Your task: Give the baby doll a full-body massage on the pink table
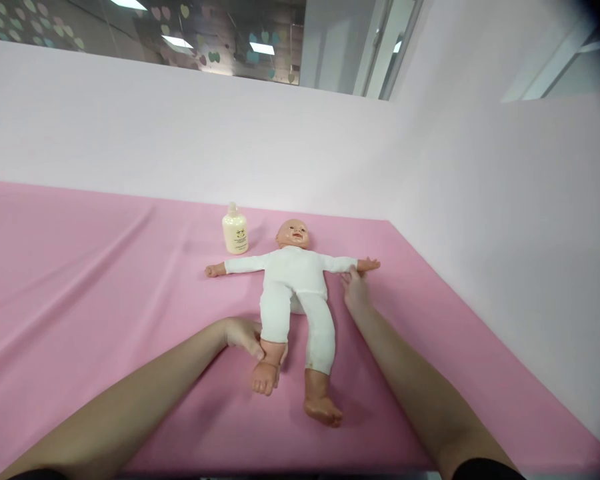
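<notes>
A baby doll [294, 270] in a white cloth body lies face up on the pink table cover [130, 267], its arms spread and its head at the far end. My left hand [244, 335] is closed around the doll's lower leg on the left, just above the foot, with some fingers hidden behind the leg. At the doll's wrist on the right, my right hand [356, 290] has its fingers curled against the sleeve cuff; part of that grip is hidden. The doll's other leg rests on the cover, untouched.
A bottle of pale yellow liquid [235, 231] stands upright beyond the doll's arm on the left. A white wall [205, 140] rises behind the table, with a window [220, 40] above it. Another white wall [520, 233] borders the right side.
</notes>
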The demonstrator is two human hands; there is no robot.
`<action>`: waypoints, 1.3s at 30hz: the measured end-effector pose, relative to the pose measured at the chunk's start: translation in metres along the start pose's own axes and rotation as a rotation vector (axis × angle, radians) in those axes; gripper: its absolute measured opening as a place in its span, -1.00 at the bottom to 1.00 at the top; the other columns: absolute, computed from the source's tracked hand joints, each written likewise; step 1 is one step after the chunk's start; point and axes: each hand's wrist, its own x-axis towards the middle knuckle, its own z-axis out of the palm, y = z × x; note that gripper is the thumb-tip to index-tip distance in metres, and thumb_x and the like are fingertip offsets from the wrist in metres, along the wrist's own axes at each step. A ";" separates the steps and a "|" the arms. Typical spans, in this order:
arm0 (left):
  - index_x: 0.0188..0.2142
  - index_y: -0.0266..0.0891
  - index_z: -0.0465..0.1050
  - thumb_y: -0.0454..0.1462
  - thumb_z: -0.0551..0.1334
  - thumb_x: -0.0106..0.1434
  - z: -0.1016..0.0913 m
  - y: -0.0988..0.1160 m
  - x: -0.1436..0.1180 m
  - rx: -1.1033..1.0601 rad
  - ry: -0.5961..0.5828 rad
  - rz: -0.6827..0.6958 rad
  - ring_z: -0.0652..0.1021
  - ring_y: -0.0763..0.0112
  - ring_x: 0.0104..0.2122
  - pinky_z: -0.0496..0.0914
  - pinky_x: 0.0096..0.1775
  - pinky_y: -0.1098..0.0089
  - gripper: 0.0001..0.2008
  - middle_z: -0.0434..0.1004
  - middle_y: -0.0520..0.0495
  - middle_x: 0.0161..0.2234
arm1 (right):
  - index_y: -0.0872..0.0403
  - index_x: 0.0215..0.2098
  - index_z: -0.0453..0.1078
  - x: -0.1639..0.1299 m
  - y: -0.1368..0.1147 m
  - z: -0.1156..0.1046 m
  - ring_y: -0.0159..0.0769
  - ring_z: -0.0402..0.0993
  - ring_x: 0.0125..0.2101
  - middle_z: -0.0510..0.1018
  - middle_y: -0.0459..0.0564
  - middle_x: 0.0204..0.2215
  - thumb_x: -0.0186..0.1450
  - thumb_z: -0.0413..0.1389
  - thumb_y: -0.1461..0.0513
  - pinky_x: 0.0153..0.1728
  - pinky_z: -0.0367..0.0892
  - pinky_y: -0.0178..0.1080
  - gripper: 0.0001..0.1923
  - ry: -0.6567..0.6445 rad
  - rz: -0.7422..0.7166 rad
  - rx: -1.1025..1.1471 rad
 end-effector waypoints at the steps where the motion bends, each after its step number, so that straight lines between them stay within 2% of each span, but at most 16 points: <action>1: -0.15 -0.31 0.44 -0.02 0.38 0.00 0.000 0.000 0.000 0.022 0.006 -0.009 0.57 0.12 -0.20 0.44 -0.17 0.23 -0.49 0.56 -0.17 -0.26 | -0.05 0.09 0.14 0.002 0.000 -0.001 -0.36 0.49 -0.06 0.38 0.01 0.09 0.22 0.06 0.24 -0.16 0.50 -0.23 -0.53 0.035 0.060 0.038; 3: -0.16 -0.30 0.45 -0.03 0.40 -0.01 -0.001 0.000 0.000 0.041 0.005 -0.026 0.57 0.12 -0.18 0.45 -0.16 0.23 -0.49 0.56 -0.16 -0.25 | -0.04 0.03 0.18 0.005 0.001 -0.003 -0.40 0.51 -0.12 0.43 -0.02 0.03 0.25 0.03 0.27 -0.20 0.50 -0.29 -0.62 0.059 0.120 0.094; 8: -0.16 -0.30 0.47 -0.15 0.46 -0.09 0.000 -0.001 0.001 0.011 -0.034 -0.057 0.58 0.10 -0.17 0.46 -0.16 0.23 -0.50 0.58 -0.14 -0.27 | -0.05 -0.04 0.22 0.005 0.001 -0.002 -0.45 0.53 -0.18 0.47 -0.07 -0.03 0.25 0.03 0.28 -0.24 0.50 -0.35 -0.70 0.060 0.134 0.099; 16: -0.15 -0.31 0.47 -0.20 0.43 -0.03 0.009 0.014 0.002 0.047 -0.084 -0.081 0.57 0.10 -0.16 0.46 -0.16 0.24 -0.55 0.58 -0.16 -0.24 | -0.07 0.00 0.18 0.007 0.004 -0.005 -0.41 0.53 -0.12 0.45 -0.07 0.00 0.24 0.05 0.23 -0.14 0.50 -0.26 -0.65 0.008 0.090 0.065; 21: -0.21 -0.32 0.50 -0.23 0.48 -0.12 0.017 0.021 0.005 0.060 -0.080 -0.079 0.59 0.09 -0.23 0.48 -0.24 0.27 -0.55 0.59 -0.15 -0.31 | -0.06 -0.03 0.22 0.006 0.004 -0.004 -0.38 0.54 -0.15 0.49 -0.07 -0.06 0.24 0.05 0.23 -0.18 0.52 -0.25 -0.69 0.007 0.098 0.070; 28: -0.20 -0.28 0.46 -0.21 0.47 -0.10 0.015 0.017 0.004 0.074 -0.115 -0.151 0.57 0.13 -0.13 0.44 -0.10 0.28 -0.55 0.59 -0.14 -0.22 | -0.13 0.06 0.16 0.004 0.001 -0.002 -0.42 0.56 -0.21 0.48 -0.09 -0.04 0.23 0.06 0.27 -0.22 0.52 -0.28 -0.57 0.021 0.090 0.099; 33: -0.22 -0.30 0.47 -0.20 0.48 -0.11 0.015 0.016 0.006 0.089 -0.121 -0.134 0.58 0.14 -0.15 0.46 -0.14 0.31 -0.55 0.59 -0.12 -0.25 | -0.10 0.03 0.19 0.004 0.001 -0.002 -0.42 0.56 -0.21 0.50 -0.08 -0.06 0.24 0.04 0.27 -0.22 0.52 -0.29 -0.62 0.029 0.105 0.096; 39: -0.21 -0.30 0.46 -0.08 0.44 -0.08 0.019 0.021 0.004 0.136 -0.088 -0.137 0.57 0.07 -0.19 0.44 -0.15 0.23 -0.51 0.57 -0.15 -0.28 | -0.05 -0.01 0.22 0.004 0.002 -0.002 -0.38 0.56 -0.20 0.51 -0.05 -0.08 0.24 0.06 0.24 -0.17 0.51 -0.24 -0.66 0.022 0.099 0.071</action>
